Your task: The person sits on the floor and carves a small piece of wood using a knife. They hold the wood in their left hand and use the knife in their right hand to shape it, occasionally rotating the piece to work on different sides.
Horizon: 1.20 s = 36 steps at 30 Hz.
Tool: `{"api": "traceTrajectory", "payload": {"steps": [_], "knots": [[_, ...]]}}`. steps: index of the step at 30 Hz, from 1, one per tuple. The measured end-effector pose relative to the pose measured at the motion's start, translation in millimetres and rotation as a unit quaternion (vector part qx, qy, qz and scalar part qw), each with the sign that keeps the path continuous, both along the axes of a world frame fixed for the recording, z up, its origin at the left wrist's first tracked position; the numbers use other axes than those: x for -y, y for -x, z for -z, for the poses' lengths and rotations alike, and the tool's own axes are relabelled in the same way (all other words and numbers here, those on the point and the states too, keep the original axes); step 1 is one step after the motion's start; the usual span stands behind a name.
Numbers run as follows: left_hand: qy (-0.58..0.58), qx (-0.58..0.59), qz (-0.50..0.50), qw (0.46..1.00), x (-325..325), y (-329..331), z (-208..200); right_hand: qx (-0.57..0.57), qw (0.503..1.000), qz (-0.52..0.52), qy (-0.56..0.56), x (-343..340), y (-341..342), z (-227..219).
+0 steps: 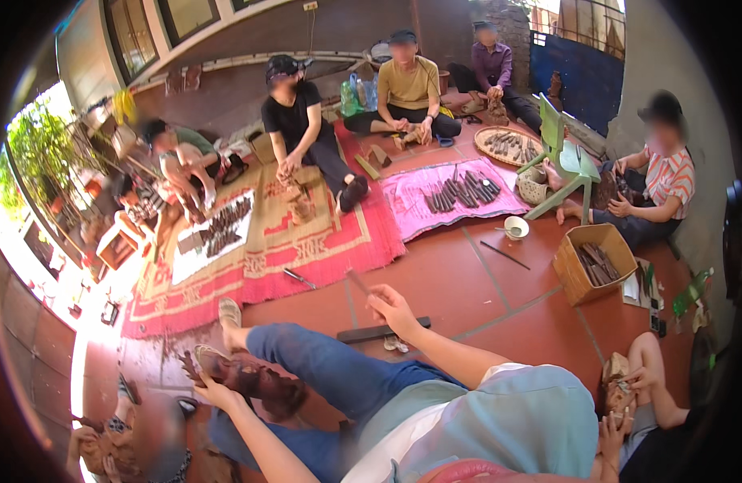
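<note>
My left hand (216, 392) is closed on a dark reddish-brown carving (262, 380), with thin prongs jutting out past the fingers. The carving rests low against my legs and one foot. My right hand (393, 310) is raised over the floor beyond my knee, apart from the carving. Between its fingers is a short, thin brown stick-like tool (357, 282), too blurred to tell its exact kind. On the tiles below this hand lie a long dark bar (379, 331) and a small whitish crumpled thing (396, 344).
Ahead, a red-and-tan mat (266, 278) and a pink cloth (403, 211) bear rows of dark carving tools (463, 191). To the right are a white bowl (516, 228), a cardboard box (576, 282) of tools and a green chair (576, 165). Several people sit around, some holding carvings.
</note>
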<state>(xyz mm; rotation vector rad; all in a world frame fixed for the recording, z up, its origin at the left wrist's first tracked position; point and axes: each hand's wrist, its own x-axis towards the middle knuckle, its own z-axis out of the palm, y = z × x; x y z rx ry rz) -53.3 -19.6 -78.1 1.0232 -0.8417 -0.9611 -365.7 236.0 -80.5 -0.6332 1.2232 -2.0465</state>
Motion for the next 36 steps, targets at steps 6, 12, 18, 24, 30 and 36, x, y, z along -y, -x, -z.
{"api": "traceTrajectory", "payload": {"steps": [6,12,18,24,30,36], "knots": [[-0.004,-0.09,-0.001,0.996,1,34,-5,-0.008,1.0,-0.012,0.011,5,6,4],[-0.01,-0.099,0.103,0.99,-28,36,-20,-0.001,0.999,0.008,-0.041,-6,6,15],[-0.045,-0.109,0.118,0.986,-32,39,-17,-0.027,0.998,-0.006,-0.062,11,-5,6],[-0.029,-0.134,0.14,0.981,-36,39,-21,-0.016,0.995,-0.076,-0.063,31,-15,3],[0.016,-0.206,0.164,0.965,-35,59,-13,-0.026,0.993,-0.099,-0.064,54,-26,-5],[-0.025,-0.045,0.201,0.978,-57,57,-31,-0.028,0.988,-0.117,-0.098,66,-34,12]]}}
